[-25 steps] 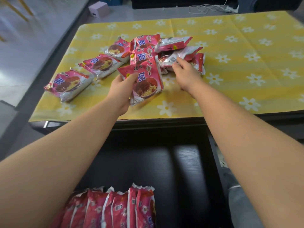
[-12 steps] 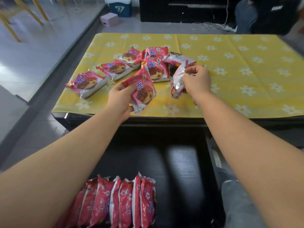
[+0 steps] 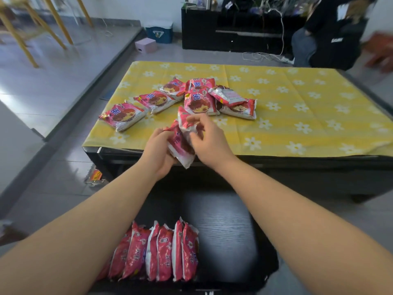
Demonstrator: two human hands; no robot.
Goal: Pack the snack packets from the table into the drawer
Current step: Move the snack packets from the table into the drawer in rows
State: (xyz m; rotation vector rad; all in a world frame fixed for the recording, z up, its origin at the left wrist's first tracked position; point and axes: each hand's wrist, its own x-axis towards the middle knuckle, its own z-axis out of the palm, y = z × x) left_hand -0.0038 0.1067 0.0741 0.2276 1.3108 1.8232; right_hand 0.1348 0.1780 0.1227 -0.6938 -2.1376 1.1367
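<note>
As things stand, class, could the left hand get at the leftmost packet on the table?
Likely not yet: the left hand grips packets with the right hand, though nothing blocks its way to the leftmost packet.

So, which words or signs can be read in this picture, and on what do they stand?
"面": large blue character on the packets on the table.
Smaller print on those packets: too small to read.
held packets in the left hand and right hand: print blurred.
packets in the drawer: print blurred.
blue box on the floor: white mark, unreadable.
</note>
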